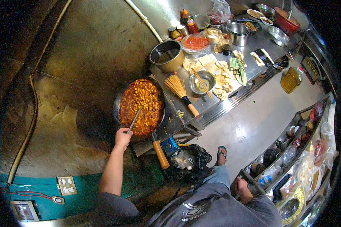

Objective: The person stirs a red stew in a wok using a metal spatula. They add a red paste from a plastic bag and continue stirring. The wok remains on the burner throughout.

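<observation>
A metal-handled utensil (134, 120) is gripped in my left hand (124, 138) at the wok's near left rim, its far end sunk in the food. The wok (116, 112) is dark metal and holds red-brown food with small yellow cubes (142, 99). Its wooden handle (160, 154) points towards me, with no hand on it. My right hand (241, 184) hangs low beside the shelf frame, partly hidden by my sleeve; its fingers are too unclear to read. A bamboo brush (179, 90) lies right of the wok, near a steel bowl (201, 82) with chopsticks across it.
A deep pot (173, 61) stands at the counter's left corner. Cloths (223, 71), sauce bottles (191, 25) and steel pots (238, 35) crowd the counter. A black bin bag (200, 159) sits below the wok handle. An oil jug (291, 80) is on the floor, and a loaded shelf rack (251, 181) stands at right.
</observation>
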A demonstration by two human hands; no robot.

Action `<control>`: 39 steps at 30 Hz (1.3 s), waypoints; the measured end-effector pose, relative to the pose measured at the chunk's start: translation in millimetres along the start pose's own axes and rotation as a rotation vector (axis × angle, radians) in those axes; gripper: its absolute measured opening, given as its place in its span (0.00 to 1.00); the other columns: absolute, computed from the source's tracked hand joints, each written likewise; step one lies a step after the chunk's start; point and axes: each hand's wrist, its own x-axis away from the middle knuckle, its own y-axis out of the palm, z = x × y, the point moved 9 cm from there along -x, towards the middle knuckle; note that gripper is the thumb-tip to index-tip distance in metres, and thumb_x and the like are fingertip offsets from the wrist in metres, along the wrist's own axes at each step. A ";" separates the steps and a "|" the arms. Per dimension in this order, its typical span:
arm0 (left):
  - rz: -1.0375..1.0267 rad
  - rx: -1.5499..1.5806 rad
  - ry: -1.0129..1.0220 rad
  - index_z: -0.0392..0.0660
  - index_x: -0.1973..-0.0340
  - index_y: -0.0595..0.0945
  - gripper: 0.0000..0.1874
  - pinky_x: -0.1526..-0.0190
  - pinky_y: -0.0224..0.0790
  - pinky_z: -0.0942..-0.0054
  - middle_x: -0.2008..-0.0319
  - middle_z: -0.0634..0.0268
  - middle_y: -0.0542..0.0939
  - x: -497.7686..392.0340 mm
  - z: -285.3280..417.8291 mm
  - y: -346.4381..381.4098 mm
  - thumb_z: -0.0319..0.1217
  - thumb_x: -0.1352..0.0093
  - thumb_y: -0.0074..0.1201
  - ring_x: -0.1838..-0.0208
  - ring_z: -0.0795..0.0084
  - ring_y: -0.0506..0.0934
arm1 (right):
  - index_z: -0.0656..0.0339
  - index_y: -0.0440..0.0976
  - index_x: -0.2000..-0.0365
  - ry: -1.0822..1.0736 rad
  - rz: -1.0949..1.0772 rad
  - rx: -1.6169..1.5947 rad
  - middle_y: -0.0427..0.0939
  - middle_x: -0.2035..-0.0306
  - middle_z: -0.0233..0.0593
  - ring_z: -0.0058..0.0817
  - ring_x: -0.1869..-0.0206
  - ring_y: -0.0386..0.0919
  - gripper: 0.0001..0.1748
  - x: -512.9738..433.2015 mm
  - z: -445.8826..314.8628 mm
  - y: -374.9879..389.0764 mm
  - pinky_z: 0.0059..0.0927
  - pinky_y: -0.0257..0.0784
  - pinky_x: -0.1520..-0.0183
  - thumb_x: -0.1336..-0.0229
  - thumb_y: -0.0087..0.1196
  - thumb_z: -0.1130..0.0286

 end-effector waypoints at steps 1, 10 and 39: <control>-0.048 0.192 -0.114 0.41 0.44 0.76 0.19 0.78 0.66 0.68 0.72 0.66 0.77 0.5 -19.7 12.1 0.30 0.29 0.62 0.76 0.73 0.73 | 0.56 0.71 0.73 -0.039 0.013 0.009 0.68 0.81 0.32 0.29 0.84 0.63 0.17 0.6 -4.7 -1.1 0.38 0.57 0.81 0.32 0.54 0.55; -0.513 1.289 -0.323 0.42 0.47 0.76 0.13 0.86 0.44 0.84 0.78 0.80 0.66 36.5 -92.0 82.4 0.35 0.22 0.50 0.83 0.88 0.60 | 0.55 0.75 0.62 -0.067 -0.090 -0.312 0.74 0.74 0.31 0.24 0.80 0.69 0.10 69.3 34.7 28.7 0.30 0.62 0.80 0.31 0.55 0.60; 0.277 0.843 -0.262 0.46 0.46 0.75 0.18 0.84 0.53 0.72 0.84 0.72 0.62 210.8 7.2 120.0 0.47 0.19 0.42 0.86 0.78 0.55 | 0.63 0.74 0.45 -0.395 0.895 0.653 0.78 0.47 0.58 0.54 0.42 0.75 0.26 -122.4 -361.9 -289.9 0.47 0.71 0.37 0.41 0.59 0.61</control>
